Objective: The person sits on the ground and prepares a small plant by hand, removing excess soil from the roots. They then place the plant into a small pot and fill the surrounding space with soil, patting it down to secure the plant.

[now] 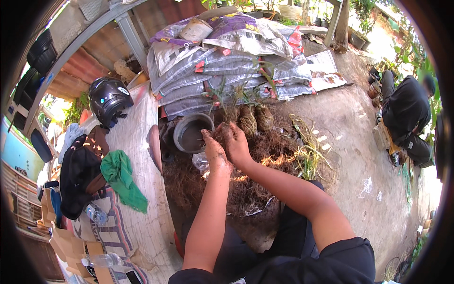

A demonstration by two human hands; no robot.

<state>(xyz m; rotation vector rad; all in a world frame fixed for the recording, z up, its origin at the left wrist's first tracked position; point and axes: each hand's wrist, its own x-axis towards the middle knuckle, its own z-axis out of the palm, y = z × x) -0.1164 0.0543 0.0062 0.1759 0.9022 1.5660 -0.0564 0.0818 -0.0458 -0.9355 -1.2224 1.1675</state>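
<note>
Both hands on a root clump, beside grey pot.
Left hand point(215, 150) & right hand point(236, 146) curled tight round fibrous root clump point(226, 128), just right of grey pot point(191, 134); more clumps point(255, 118) behind.

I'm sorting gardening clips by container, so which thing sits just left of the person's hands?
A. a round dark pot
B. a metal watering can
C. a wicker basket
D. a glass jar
A: a round dark pot stands beside the left hand and right hand, which grip a fibrous root clump.

The fingertips of both the left hand point(215, 149) and right hand point(236, 144) are buried in the root clump point(226, 131).
</note>
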